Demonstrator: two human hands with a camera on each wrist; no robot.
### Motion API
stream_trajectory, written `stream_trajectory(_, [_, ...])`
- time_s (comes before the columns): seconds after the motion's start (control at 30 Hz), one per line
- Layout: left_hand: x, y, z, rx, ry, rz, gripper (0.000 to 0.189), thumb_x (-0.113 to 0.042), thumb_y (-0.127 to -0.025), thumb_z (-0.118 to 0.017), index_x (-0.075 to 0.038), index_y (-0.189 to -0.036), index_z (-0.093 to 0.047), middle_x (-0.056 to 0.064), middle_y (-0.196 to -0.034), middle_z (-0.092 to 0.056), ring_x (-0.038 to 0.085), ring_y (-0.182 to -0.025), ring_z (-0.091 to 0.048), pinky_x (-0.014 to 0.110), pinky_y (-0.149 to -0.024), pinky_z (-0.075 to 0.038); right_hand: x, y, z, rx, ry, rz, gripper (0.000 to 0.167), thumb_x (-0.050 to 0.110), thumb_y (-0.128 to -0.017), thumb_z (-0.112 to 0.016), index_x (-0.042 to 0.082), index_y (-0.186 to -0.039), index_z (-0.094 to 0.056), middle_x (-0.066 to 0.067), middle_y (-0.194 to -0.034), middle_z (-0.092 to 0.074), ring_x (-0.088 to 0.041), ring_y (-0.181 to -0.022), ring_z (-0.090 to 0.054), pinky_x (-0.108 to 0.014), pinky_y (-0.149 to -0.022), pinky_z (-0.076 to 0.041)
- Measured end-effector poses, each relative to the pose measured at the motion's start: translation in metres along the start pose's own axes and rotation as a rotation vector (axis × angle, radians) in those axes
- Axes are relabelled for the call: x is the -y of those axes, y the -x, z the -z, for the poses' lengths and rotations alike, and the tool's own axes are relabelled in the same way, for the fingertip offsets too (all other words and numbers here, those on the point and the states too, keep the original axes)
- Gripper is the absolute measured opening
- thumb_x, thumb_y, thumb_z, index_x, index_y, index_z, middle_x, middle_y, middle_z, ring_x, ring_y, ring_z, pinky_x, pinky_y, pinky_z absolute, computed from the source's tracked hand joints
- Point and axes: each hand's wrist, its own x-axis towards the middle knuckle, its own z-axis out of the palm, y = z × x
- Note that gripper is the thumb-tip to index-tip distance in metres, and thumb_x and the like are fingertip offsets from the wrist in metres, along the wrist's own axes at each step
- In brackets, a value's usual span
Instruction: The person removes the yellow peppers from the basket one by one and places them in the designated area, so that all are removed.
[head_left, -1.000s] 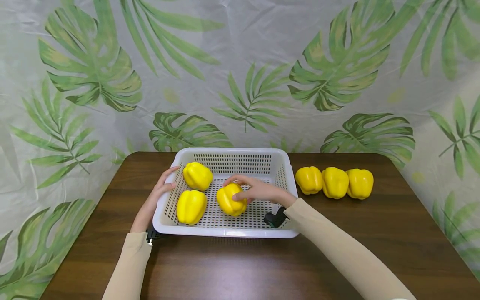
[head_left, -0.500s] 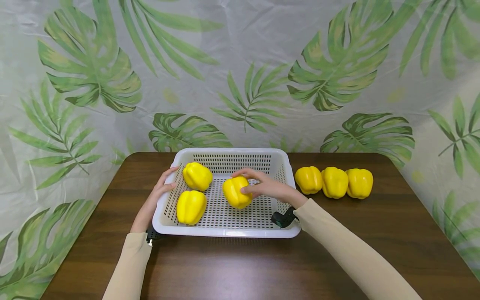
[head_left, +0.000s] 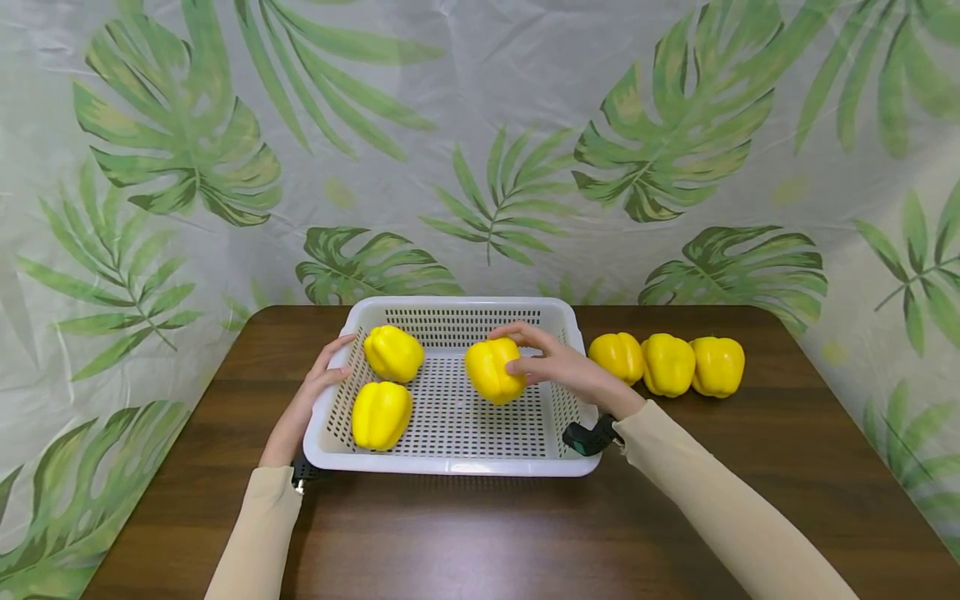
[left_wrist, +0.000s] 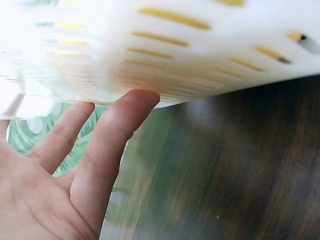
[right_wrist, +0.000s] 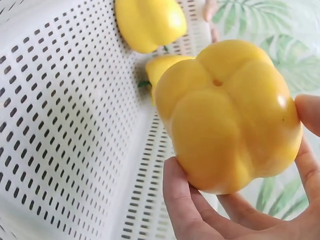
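A yellow bell pepper is gripped by my right hand over the right half of a white perforated basket. In the right wrist view, fingers and thumb curl round that bell pepper, its lobed end facing the camera. Two more yellow bell peppers, one at the back and one at the front, lie inside the basket's left side. My left hand touches the basket's left wall from outside. The left wrist view shows its thumb extended against the slotted wall.
Three yellow bell peppers stand in a row on the brown wooden table, to the right of the basket. A leaf-patterned cloth hangs behind the table. Each wrist wears a black camera mount.
My right hand has lifted the bell pepper and carried it right and toward the back, over the basket. The left hand, the basket and the other bell peppers stay put.
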Motion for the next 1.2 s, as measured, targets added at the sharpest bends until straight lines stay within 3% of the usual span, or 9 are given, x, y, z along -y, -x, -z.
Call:
stream_trajectory(0.27, [0.000,0.001,0.000,-0.002,-0.009,0.010,0.051,-0.005,-0.098,-0.032,-0.033,-0.139,-0.041,0.030,-0.150,-0.011,0.019,-0.113,-0.049,0.029,-0.083,-0.051,0.006,0.011,0.010,-0.030,0.019,0.013,0.048,0.022,-0.093,-0.061,0.020,-0.138,-0.045,-0.015,-0.139,-0.038,-0.033,-0.113,-0.049,-0.047,-0.088,-0.048])
stream_trajectory(0.57, [-0.001,0.002,-0.002,-0.012,-0.047,0.039,0.050,-0.008,-0.098,-0.033,-0.034,-0.141,-0.037,0.026,-0.152,-0.013,0.033,-0.118,-0.042,0.031,-0.083,-0.050,0.008,0.021,0.022,-0.082,0.038,0.037,0.049,0.025,-0.093,-0.062,0.017,-0.138,-0.044,-0.016,-0.139,-0.039,-0.036,-0.115,-0.047,-0.048,-0.088,-0.048])
stream_trajectory(0.97, [0.000,0.001,0.000,-0.012,-0.036,0.019,0.051,-0.005,-0.097,-0.033,-0.031,-0.140,-0.039,0.029,-0.150,-0.013,0.021,-0.113,-0.049,0.028,-0.083,-0.051,0.002,0.035,0.038,-0.129,0.015,0.046,0.045,0.022,-0.094,-0.061,0.018,-0.135,-0.043,-0.016,-0.139,-0.039,-0.037,-0.116,-0.047,-0.053,-0.091,-0.044])
stream_trajectory(1.2, [-0.001,0.001,-0.001,-0.009,-0.037,0.022,0.050,-0.006,-0.098,-0.033,-0.033,-0.140,-0.039,0.028,-0.150,-0.013,0.024,-0.115,-0.047,0.029,-0.083,-0.050,0.001,0.045,0.048,-0.151,0.023,0.050,0.047,0.022,-0.095,-0.059,0.014,-0.137,-0.040,-0.020,-0.137,-0.041,-0.036,-0.113,-0.048,-0.054,-0.094,-0.042])
